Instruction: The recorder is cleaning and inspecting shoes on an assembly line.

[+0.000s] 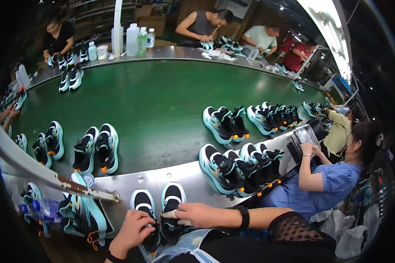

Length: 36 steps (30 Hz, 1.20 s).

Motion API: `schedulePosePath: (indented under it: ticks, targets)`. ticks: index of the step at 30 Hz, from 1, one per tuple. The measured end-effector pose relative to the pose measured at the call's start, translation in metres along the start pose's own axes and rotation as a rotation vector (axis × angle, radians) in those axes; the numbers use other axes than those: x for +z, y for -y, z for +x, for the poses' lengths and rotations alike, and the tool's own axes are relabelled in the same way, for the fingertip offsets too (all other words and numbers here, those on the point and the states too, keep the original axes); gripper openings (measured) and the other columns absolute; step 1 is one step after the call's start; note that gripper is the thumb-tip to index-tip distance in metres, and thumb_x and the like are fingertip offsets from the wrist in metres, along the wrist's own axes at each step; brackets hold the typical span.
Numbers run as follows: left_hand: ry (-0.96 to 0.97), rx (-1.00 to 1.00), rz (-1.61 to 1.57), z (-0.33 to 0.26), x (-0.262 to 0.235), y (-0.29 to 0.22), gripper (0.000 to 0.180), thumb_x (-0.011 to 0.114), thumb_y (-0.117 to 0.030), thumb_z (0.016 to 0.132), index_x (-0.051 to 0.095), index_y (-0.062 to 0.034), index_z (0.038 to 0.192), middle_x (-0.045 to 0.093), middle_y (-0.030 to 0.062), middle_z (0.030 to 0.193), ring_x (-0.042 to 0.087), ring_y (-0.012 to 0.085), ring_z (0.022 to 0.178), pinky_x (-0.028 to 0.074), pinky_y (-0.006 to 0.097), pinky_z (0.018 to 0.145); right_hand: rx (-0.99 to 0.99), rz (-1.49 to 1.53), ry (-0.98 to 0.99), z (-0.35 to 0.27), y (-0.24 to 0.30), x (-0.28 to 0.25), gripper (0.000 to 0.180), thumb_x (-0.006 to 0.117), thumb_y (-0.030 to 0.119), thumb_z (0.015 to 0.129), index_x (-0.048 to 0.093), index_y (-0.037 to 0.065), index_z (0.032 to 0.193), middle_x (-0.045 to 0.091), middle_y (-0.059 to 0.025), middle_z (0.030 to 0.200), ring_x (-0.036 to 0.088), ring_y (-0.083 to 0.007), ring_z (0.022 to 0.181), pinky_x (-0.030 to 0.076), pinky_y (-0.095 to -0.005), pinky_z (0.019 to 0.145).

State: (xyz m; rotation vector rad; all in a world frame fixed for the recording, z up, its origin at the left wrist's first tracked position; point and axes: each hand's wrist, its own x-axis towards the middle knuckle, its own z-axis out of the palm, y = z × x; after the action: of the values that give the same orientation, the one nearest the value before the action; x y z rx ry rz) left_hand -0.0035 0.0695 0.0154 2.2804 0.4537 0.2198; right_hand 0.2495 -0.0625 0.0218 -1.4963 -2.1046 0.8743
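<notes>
Two black, white and mint sneakers stand side by side at the metal edge in front of me, toes pointing away. My left hand (134,230) curls its fingers over the collar of the left sneaker (142,200). Across the upper of the right sneaker (173,193) lies my right hand (197,215), its fingers bent onto the tongue area; pale covers wrap some fingertips. A dark band circles my right wrist. What the fingertips grip inside the shoe openings is partly hidden.
A green conveyor belt (131,96) carries rows of similar sneakers (219,168) on the right and pairs (96,149) on the left. A chipped white metal bar (52,175) crosses at left. Beside me on the right sits a co-worker in blue (311,188); others work across the belt.
</notes>
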Motion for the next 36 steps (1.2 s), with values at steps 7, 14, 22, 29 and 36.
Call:
schedulePosePath:
  ticks: [7,14,22,29,36]
  targets:
    - [-0.190,-0.090,0.063,0.006,0.013,-0.015,0.032,0.082,-0.017,0.067,0.071,-0.0095,0.096,0.054,0.0089,0.092,0.051,0.0304,0.096,0.045,0.040,0.081,0.150,-0.044,-0.094,0.010,0.005,0.001,0.040,0.062,0.028,0.091,0.054,0.016,0.128,0.057,-0.0117,0.087,0.062,-0.0332,0.081,0.050,-0.0433,0.066]
    - [-0.094,-0.162,-0.253,-0.001,-0.004,-0.003,0.034,0.069,-0.007,0.075,0.071,-0.0065,0.108,0.068,0.0095,0.108,0.060,0.0261,0.100,0.047,0.036,0.090,0.251,-0.135,-0.267,0.005,0.011,0.017,0.031,0.065,0.038,0.089,0.055,0.010,0.096,0.063,-0.0126,0.074,0.064,-0.0363,0.067,0.049,-0.0447,0.055]
    - [-0.393,-0.190,-0.131,0.015,0.037,-0.023,0.023,0.070,-0.007,0.079,0.066,-0.0027,0.101,0.059,0.0102,0.096,0.058,0.0263,0.093,0.046,0.035,0.083,0.193,-0.130,-0.448,0.004,0.007,0.010,0.031,0.076,0.024,0.081,0.064,0.004,0.102,0.062,-0.0155,0.074,0.061,-0.0353,0.067,0.050,-0.0407,0.062]
    - [-0.335,-0.253,-0.201,0.017,0.026,-0.027,0.029,0.072,-0.010,0.077,0.064,-0.0034,0.104,0.059,0.0080,0.094,0.059,0.0209,0.094,0.043,0.029,0.077,0.183,-0.135,-0.256,0.002,0.011,0.008,0.030,0.076,0.022,0.081,0.064,0.007,0.104,0.059,-0.0139,0.077,0.060,-0.0336,0.069,0.048,-0.0421,0.063]
    - [-0.281,-0.294,-0.238,0.011,0.035,-0.025,0.025,0.072,-0.011,0.078,0.066,-0.0041,0.102,0.059,0.0067,0.093,0.058,0.0197,0.088,0.044,0.029,0.075,0.191,-0.066,-0.323,0.001,0.016,0.001,0.031,0.074,0.027,0.081,0.058,0.006,0.096,0.058,-0.0098,0.077,0.062,-0.0307,0.072,0.049,-0.0396,0.061]
